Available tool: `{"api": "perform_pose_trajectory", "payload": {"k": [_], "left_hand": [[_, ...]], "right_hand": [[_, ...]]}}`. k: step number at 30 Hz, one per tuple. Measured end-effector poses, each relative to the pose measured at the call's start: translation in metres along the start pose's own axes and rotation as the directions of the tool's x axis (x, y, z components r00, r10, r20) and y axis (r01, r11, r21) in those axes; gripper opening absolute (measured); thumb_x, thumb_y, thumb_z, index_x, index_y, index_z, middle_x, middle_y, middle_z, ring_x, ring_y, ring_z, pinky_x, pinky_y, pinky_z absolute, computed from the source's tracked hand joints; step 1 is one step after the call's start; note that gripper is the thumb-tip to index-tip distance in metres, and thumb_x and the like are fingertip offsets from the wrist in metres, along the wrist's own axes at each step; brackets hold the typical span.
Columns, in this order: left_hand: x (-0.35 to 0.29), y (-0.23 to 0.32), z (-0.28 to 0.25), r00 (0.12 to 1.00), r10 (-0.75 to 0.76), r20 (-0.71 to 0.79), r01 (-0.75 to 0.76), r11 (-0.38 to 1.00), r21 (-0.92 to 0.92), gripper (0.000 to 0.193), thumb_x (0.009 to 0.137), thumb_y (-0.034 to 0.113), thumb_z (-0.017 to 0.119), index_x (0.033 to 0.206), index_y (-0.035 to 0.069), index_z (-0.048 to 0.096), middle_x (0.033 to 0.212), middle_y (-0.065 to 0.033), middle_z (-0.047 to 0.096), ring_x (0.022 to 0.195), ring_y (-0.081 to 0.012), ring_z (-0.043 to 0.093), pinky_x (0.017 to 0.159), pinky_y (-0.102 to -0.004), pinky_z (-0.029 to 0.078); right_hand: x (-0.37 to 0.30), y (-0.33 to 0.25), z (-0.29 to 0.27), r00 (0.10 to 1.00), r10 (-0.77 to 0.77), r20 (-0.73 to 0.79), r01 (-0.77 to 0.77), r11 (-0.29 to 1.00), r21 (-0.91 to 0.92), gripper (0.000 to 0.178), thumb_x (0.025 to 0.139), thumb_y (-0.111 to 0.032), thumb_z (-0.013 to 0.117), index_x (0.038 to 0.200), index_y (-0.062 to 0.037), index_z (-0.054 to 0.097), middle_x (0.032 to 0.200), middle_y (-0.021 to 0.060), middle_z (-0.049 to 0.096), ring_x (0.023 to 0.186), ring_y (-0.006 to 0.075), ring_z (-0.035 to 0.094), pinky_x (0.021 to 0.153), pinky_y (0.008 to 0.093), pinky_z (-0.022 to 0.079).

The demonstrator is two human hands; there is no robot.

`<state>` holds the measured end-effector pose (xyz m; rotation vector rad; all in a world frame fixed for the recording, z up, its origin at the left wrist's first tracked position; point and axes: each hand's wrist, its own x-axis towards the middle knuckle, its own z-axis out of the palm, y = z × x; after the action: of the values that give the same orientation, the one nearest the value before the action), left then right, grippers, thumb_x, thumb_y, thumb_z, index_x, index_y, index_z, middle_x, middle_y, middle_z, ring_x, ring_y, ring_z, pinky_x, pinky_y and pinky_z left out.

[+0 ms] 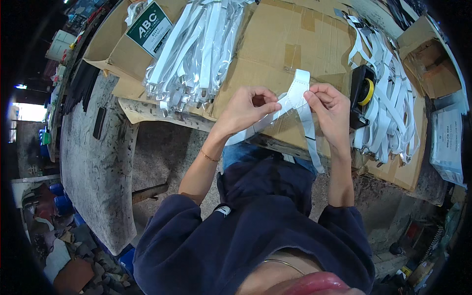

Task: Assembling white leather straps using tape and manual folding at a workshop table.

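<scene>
A white Y-shaped strap (296, 93) with a stitched joint is stretched between my hands above the cardboard-covered table. My left hand (248, 109) is closed, thumb and fingers pinching the strap's left branch, which trails down beneath the hand. At the joint's right edge my right hand (330, 105) pinches the strap between thumb and fingers. The other branch hangs past the table's front edge. Close to my right hand stands a black tape dispenser (360, 96) with a yellow-centred roll.
Clear-bagged white straps (196, 54) lie piled at the table's left, beside an open cardboard box (110, 46). Loose white straps (388, 108) heap up at the right. Farther right are another carton (431, 66) and a wrapped white package (446, 142). A dark-stained bench (93, 162) stands left.
</scene>
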<state>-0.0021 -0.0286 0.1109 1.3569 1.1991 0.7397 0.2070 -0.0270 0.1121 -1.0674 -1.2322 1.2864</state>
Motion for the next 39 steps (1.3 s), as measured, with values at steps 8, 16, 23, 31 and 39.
{"api": "perform_pose_trajectory", "payload": {"k": [8, 16, 23, 31, 39], "left_hand": [[0.008, 0.007, -0.003, 0.995, 0.062, 0.073, -0.063, 0.998, 0.010, 0.019, 0.086, 0.014, 0.071, 0.094, -0.002, 0.069, 0.082, -0.0006, 0.066, 0.077, -0.0062, 0.057, 0.071, -0.0235, 0.046], [0.011, 0.008, -0.002, 0.992, 0.052, 0.112, -0.051, 0.999, -0.012, 0.021, 0.088, 0.019, 0.069, 0.093, -0.001, 0.069, 0.081, -0.0002, 0.064, 0.077, -0.0063, 0.055, 0.070, -0.0220, 0.044], [0.011, 0.020, -0.005, 0.998, 0.033, 0.044, -0.036, 0.998, 0.053, 0.021, 0.086, 0.018, 0.072, 0.092, -0.002, 0.067, 0.080, -0.0011, 0.064, 0.072, -0.0079, 0.057, 0.065, -0.0231, 0.045], [0.014, 0.015, 0.000, 0.984, 0.177, 0.034, -0.175, 0.983, -0.049, 0.023, 0.084, 0.015, 0.072, 0.097, -0.004, 0.067, 0.074, -0.0012, 0.064, 0.069, -0.0055, 0.055, 0.063, -0.0220, 0.045], [0.015, 0.020, 0.000, 0.988, 0.151, 0.018, -0.151, 0.988, -0.018, 0.021, 0.084, 0.005, 0.069, 0.103, -0.001, 0.063, 0.089, -0.0032, 0.066, 0.075, -0.0059, 0.058, 0.070, -0.0204, 0.046]], "right_hand": [[0.001, 0.001, -0.004, 0.995, -0.006, 0.102, 0.006, 1.000, 0.001, 0.008, 0.090, -0.005, 0.063, 0.095, 0.0003, 0.060, 0.082, -0.0001, 0.063, 0.072, 0.0024, 0.051, 0.063, 0.0174, 0.038], [0.001, -0.003, -0.005, 0.983, 0.023, 0.180, -0.045, 0.992, 0.115, 0.007, 0.090, -0.006, 0.063, 0.093, -0.0016, 0.058, 0.085, 0.0000, 0.061, 0.075, 0.0036, 0.051, 0.066, 0.0190, 0.040], [0.003, -0.002, -0.009, 0.979, 0.026, 0.200, -0.044, 0.995, 0.087, 0.006, 0.090, -0.005, 0.062, 0.092, -0.0016, 0.058, 0.085, 0.0003, 0.061, 0.075, 0.0035, 0.051, 0.067, 0.0191, 0.040], [0.002, -0.001, -0.005, 0.989, 0.026, 0.145, -0.025, 1.000, -0.005, 0.010, 0.087, -0.006, 0.066, 0.092, 0.0006, 0.062, 0.084, -0.0005, 0.061, 0.078, 0.0044, 0.053, 0.069, 0.0196, 0.042], [0.005, 0.004, -0.005, 0.995, -0.009, 0.104, 0.013, 0.999, -0.042, 0.008, 0.087, -0.004, 0.067, 0.091, 0.0014, 0.062, 0.083, -0.0005, 0.061, 0.078, 0.0048, 0.054, 0.069, 0.0207, 0.044]]}}
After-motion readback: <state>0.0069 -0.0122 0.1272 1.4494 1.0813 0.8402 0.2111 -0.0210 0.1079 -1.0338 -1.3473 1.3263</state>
